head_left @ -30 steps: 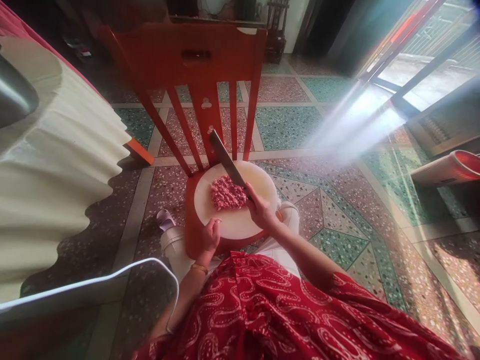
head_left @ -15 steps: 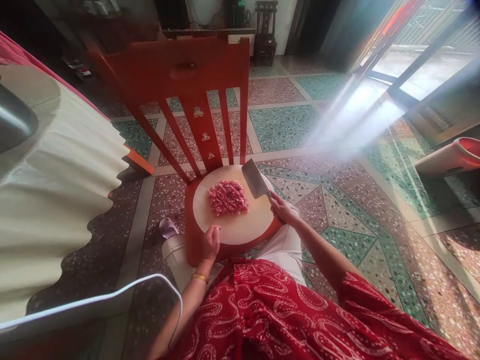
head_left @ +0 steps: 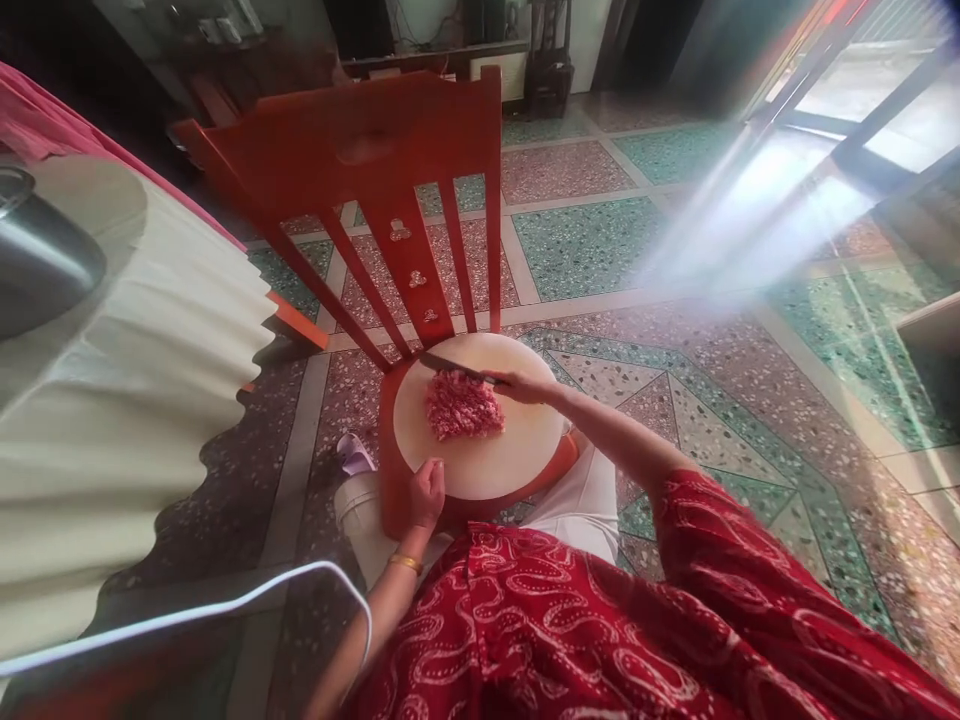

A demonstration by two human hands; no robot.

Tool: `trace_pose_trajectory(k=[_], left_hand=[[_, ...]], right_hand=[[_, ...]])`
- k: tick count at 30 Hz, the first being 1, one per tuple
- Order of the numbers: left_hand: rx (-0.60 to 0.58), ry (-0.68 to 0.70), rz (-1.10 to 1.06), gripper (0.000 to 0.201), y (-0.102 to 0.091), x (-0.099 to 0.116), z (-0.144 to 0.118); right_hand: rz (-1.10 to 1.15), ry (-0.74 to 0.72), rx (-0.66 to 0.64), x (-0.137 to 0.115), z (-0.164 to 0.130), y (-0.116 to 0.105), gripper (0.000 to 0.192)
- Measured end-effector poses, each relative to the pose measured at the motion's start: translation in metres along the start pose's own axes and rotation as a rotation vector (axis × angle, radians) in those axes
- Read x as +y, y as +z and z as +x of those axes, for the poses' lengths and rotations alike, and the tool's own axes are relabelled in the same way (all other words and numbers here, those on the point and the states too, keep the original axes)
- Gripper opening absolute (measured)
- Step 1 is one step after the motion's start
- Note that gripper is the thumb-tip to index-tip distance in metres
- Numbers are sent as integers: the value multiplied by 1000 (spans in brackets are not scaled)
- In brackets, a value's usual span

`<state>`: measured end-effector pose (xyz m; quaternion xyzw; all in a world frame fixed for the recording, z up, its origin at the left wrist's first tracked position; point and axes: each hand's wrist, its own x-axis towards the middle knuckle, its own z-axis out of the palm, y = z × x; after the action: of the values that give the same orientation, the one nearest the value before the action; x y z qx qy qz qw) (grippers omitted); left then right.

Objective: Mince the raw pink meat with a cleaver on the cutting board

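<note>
The right hand (head_left: 523, 388) grips the metal cleaver (head_left: 448, 365), swung from the right edge of the round off-white board (head_left: 517, 462) to the central pink minced-meat slab (head_left: 463, 408), apparently chopping; the left hand (head_left: 428, 491) curls closed near-left.

Minced meat (head_left: 465, 410): rough, moist-looking
Cleaver (head_left: 450, 366): metal, dull from here
Board (head_left: 517, 455): smooth, matt
Chair (head_left: 300, 150): smooth, glossy wood
Floor (head_left: 585, 245): speckled, stone-like
Pot (head_left: 45, 260): shiny metal
Shirt (head_left: 540, 620): cloth
</note>
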<state>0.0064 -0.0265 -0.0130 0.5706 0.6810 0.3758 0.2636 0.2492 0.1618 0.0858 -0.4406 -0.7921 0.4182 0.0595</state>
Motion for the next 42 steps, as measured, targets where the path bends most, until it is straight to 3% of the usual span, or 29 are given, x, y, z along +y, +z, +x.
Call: trace_pose_trajectory(k=[3,7,9,12,15,18,20,21,23,24,28,30,32,36,40,42], left_hand=[[-7,-15,-29,30,1,-3,-1],[-7,17,-41,31,3,-5,-2],[-15,28,-69,30,3,-4,-2],[-16,36,-92,30,2,-3,-2],[5,36,-77,29,1,-2,-2],[15,34,-76,29,1,-2,-3],[14,37,-75,30,1,-2,-3],[13,40,-76,30,1,-2,-4],[13,35,-88,30,1,-2,-4],[10,29,-98,30,1,-3,-4],[-8,21,-115,30,2,-4,-3],[4,24,-111,30,3,-4,-4],[11,22,-113,31,2,-4,-4],[-9,20,-120,31,0,-2,-4],[4,28,-123,30,1,-4,-3],[13,20,-116,30,2,-4,-4]], right_hand=[[-361,-62,-82,-7,-18,14,48],[-754,-25,-92,-10,-76,37,51],[-713,23,12,-20,-103,40,48],[-493,-22,313,-48,-122,34,47],[-235,-179,638,-77,-114,35,51],[-98,-169,780,-84,-92,59,53],[-90,-46,664,-76,-80,80,53],[-103,48,528,-72,-77,88,52],[-112,167,336,-70,-75,95,51],[-100,176,301,-72,-77,92,51],[-14,-54,506,-93,-82,73,51],[-12,-124,594,-96,-79,73,52],[-37,-56,538,-90,-74,82,51],[-66,139,305,-82,-72,87,49],[-36,-106,478,-95,-73,74,49],[-46,-174,545,-94,-72,77,50]])
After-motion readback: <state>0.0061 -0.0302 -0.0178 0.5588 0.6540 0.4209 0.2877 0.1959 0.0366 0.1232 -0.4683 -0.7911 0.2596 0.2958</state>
